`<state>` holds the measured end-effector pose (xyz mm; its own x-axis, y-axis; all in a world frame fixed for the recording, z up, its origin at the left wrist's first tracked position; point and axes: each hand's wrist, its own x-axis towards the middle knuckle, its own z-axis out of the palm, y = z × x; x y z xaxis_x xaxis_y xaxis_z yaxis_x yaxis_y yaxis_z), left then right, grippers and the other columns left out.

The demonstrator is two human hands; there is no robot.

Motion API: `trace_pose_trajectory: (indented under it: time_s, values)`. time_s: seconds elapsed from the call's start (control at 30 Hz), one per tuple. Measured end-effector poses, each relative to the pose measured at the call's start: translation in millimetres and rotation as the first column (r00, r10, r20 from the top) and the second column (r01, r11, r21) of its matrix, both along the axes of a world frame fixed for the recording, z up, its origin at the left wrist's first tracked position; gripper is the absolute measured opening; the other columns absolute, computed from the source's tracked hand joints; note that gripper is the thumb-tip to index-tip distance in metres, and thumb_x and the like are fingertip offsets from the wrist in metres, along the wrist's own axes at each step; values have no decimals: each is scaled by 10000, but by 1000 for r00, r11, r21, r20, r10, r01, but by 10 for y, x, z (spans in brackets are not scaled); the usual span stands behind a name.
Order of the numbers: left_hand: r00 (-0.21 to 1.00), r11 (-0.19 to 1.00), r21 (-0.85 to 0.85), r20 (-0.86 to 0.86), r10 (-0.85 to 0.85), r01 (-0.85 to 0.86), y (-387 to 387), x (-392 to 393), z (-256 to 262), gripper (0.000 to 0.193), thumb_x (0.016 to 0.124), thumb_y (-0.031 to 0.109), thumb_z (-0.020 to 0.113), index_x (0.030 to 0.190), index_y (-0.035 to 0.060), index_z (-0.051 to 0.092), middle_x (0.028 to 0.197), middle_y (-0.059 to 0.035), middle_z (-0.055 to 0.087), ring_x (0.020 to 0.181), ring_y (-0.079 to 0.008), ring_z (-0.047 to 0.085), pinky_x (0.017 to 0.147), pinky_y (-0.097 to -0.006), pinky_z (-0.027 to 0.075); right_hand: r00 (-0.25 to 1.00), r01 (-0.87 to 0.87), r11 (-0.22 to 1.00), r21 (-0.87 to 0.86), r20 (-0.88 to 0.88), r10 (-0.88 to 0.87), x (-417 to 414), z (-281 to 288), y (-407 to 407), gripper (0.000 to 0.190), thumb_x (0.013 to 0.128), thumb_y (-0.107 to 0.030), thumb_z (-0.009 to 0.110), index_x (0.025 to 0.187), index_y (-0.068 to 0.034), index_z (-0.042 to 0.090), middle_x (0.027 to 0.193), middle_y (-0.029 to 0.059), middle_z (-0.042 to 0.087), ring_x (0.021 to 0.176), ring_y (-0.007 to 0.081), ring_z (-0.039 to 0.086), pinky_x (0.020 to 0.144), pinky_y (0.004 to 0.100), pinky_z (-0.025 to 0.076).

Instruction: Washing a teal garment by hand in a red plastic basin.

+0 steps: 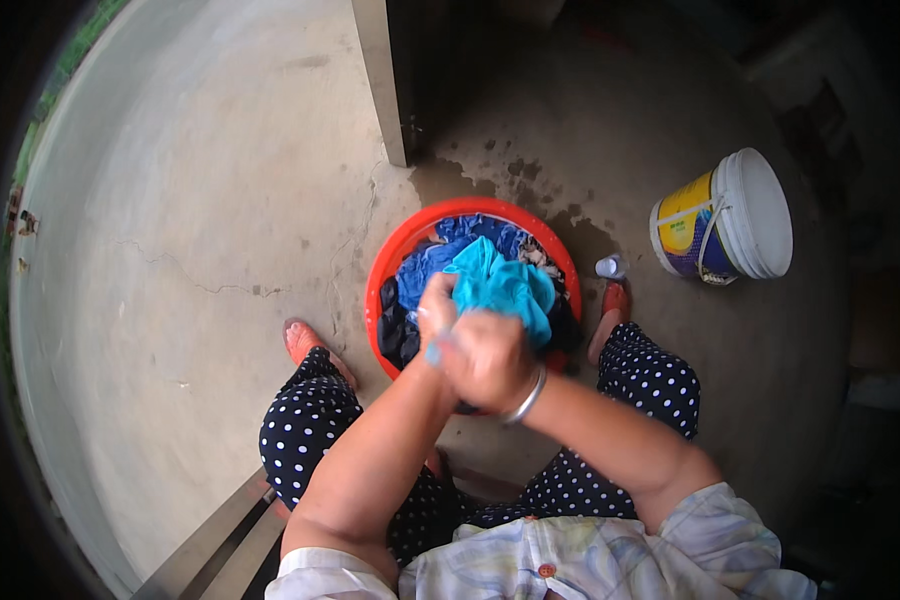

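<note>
A turquoise cloth (504, 289) is bunched above a round red basin (378, 300). My left hand (436, 306) grips the cloth at its near left side. Just nearer to me, my right hand (491, 354), with a silver bangle at the wrist, is clenched around the same cloth, and a bit of turquoise shows at its left edge. Both hands are somewhat blurred and close together. Under the cloth, the basin holds blue fabric (427, 268), black fabric (394, 330) at the left and a patterned piece (538, 255) at the right. My forearms hide the basin's near side.
A white bucket (754, 217) with a yellow and blue label lies tilted at the right. A small whitish container (610, 266) is by my right foot. Beyond the basin stand a post (384, 82) and a wet patch (450, 180) on the concrete floor.
</note>
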<state>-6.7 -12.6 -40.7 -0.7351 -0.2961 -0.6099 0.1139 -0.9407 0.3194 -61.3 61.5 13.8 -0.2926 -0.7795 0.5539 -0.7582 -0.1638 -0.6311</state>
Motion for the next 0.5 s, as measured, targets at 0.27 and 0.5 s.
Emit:
trace_pose_trajectory:
  time_s: [0.27,0.5]
  values:
    - [995,994,-106,97,22,-12,-496,123,629,348,848,264,504,1070,0,548,1053,-142,592,962,-253,567,897,-400,430,224,17,976,219,950,-217,-1014,54,245,387,935,-352,424,864,2,561,833,31,561,762,106,508,683,275,425]
    - [943,627,-722,328,-60,291,-544,195,487,264,894,200,510,1008,-31,563,888,-26,593,773,-96,542,730,-243,443,-190,-98,995,8,981,-26,-1096,326,536,499,930,-382,392,1155,57,468,1153,165,537,1044,259,543,911,396,432]
